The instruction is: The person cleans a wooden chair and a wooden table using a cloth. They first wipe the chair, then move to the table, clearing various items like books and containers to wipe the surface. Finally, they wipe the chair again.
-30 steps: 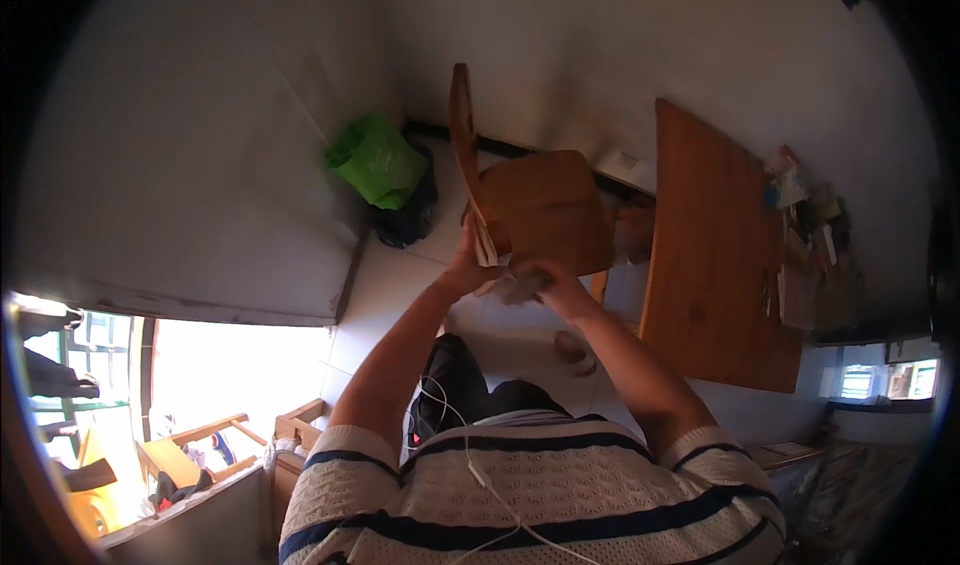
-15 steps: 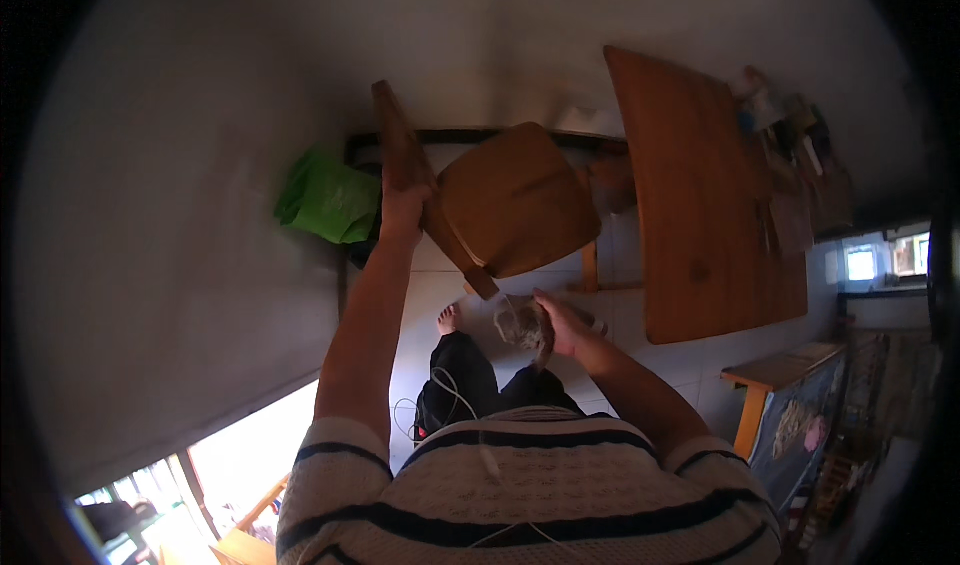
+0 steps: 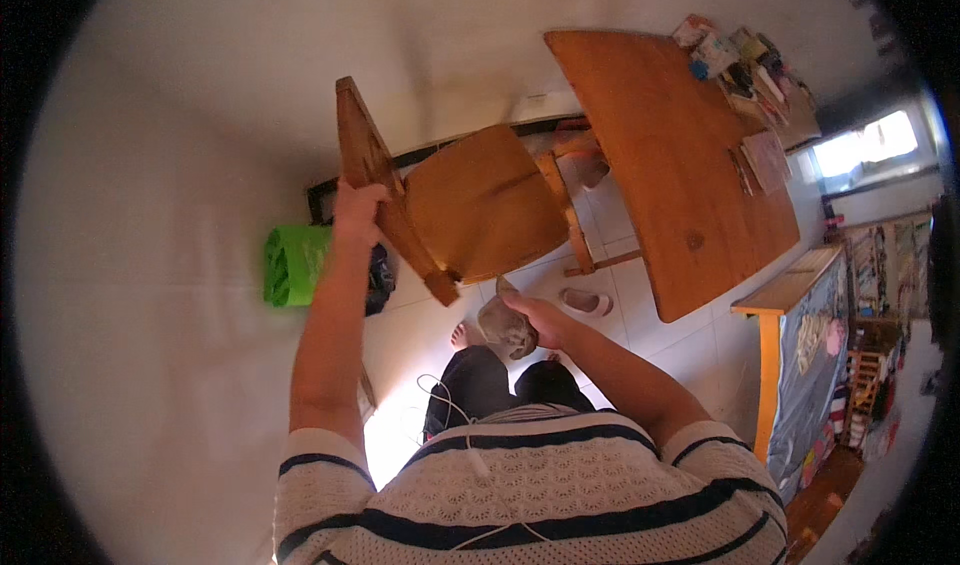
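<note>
A wooden chair [image 3: 485, 205] stands in front of me, its backrest toward my left and its seat facing up. My left hand [image 3: 357, 213] is closed on the top of the backrest [image 3: 375, 170], its arm stretched forward. Beside the seat's near edge, my right hand [image 3: 537, 321] grips a crumpled grey-brown cloth [image 3: 508, 330]. The cloth hangs just above my knees, apart from the chair. Part of the chair's legs is hidden under the seat.
A wooden table [image 3: 680, 165] stands right of the chair, with books and small items [image 3: 755, 75] at its far end. A green bag [image 3: 292, 265] lies by the left wall. A slipper [image 3: 586, 302] is on the tiled floor. A wooden-topped cabinet [image 3: 790, 280] stands at right.
My right hand has drawn the cloth slightly down and left, a little away from the chair. My left hand stays on the backrest. The whole view has turned and shifted.
</note>
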`<action>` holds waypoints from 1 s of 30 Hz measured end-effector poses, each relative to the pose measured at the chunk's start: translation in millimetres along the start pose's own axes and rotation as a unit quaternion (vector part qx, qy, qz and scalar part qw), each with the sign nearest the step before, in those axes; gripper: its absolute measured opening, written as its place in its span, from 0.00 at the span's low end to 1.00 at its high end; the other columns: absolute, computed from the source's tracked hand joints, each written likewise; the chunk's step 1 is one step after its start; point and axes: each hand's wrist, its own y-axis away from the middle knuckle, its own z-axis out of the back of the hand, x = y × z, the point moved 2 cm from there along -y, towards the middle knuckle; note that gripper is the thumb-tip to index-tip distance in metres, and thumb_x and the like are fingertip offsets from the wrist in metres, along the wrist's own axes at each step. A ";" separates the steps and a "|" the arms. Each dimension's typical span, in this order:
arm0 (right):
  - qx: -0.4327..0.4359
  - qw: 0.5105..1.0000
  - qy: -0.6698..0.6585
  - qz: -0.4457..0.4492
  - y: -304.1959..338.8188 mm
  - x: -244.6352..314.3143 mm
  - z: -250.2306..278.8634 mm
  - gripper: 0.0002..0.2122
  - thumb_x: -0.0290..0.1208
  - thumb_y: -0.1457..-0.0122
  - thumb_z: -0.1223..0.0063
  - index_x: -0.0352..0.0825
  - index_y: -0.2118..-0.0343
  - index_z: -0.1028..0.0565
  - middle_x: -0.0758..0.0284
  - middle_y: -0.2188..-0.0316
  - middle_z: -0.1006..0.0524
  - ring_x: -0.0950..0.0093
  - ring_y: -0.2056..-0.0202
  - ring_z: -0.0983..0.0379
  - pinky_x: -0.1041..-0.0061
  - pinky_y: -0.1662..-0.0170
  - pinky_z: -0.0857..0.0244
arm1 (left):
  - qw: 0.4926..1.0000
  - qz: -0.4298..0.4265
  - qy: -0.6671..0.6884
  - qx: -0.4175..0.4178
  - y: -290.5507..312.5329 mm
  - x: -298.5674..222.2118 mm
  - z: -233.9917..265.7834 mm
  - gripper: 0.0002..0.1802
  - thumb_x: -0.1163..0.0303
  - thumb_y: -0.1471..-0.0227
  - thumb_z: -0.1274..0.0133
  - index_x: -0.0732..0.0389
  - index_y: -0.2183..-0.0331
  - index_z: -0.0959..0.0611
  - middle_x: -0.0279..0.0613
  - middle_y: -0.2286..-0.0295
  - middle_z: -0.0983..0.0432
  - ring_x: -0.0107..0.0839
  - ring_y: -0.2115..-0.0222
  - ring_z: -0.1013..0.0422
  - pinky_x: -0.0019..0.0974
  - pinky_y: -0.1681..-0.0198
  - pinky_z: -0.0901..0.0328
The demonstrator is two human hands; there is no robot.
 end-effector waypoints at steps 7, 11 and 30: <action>-0.034 0.998 0.025 0.047 23.1 -10.4 46.9 0.18 0.41 0.45 0.54 0.31 0.57 0.32 0.62 0.62 0.27 0.67 0.64 0.28 0.63 0.63 0.32 | 0.996 -0.009 -0.069 0.062 -90.4 -33.3 48.6 0.28 0.83 0.67 0.54 0.64 0.56 0.34 0.44 0.67 0.34 0.41 0.67 0.35 0.43 0.65 0.34; -0.056 0.998 -0.010 0.023 30.7 -19.8 73.9 0.17 0.39 0.45 0.54 0.32 0.58 0.31 0.62 0.63 0.26 0.68 0.64 0.27 0.66 0.62 0.32 | 0.989 -0.051 -0.083 0.112 -122.7 -25.1 86.0 0.26 0.79 0.65 0.53 0.65 0.57 0.33 0.44 0.68 0.34 0.39 0.66 0.34 0.40 0.65 0.35; -0.128 0.880 0.402 0.218 78.6 -24.0 98.0 0.14 0.33 0.51 0.52 0.37 0.60 0.29 0.56 0.66 0.28 0.61 0.66 0.30 0.65 0.64 0.34 | 0.943 -0.124 -0.305 0.042 -119.3 -57.0 128.8 0.41 0.61 0.56 0.47 0.56 0.44 0.47 0.51 0.47 0.48 0.48 0.49 0.45 0.51 0.52 0.43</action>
